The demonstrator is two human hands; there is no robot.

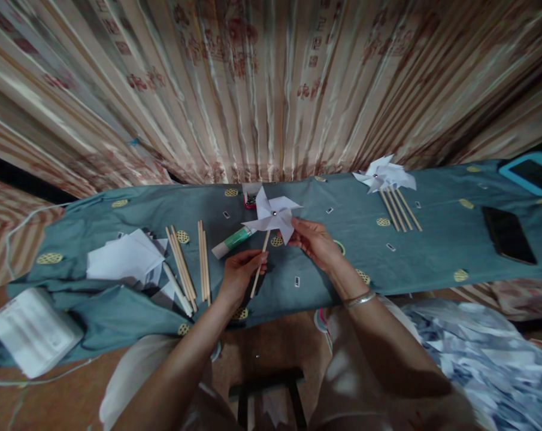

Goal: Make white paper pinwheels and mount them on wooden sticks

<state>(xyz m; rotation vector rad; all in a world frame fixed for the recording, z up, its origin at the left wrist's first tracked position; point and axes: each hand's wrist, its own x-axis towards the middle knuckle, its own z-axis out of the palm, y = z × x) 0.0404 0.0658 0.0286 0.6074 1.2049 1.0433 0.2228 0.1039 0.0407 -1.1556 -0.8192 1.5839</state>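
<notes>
A white paper pinwheel (271, 211) with a dark pin at its centre is held up over the cloth. My left hand (244, 274) is closed round its thin wooden stick (260, 266). With fingertips and thumb, my right hand (313, 242) pinches the lower right blade. Just left of the pinwheel lies a green and white tube (233, 241). Behind it stands a small red box of pins (250, 199). Two groups of loose wooden sticks (181, 263) lie left of my left hand, beside a stack of white paper (124, 258).
Several pinwheels (387, 175) lie at the back right of the cloth-covered table (432, 257). Further right are a black phone (508, 234) and a blue-framed device (533, 172). A white box (35, 332) with a cable sits front left. A bag of paper pieces (490, 359) stands low right.
</notes>
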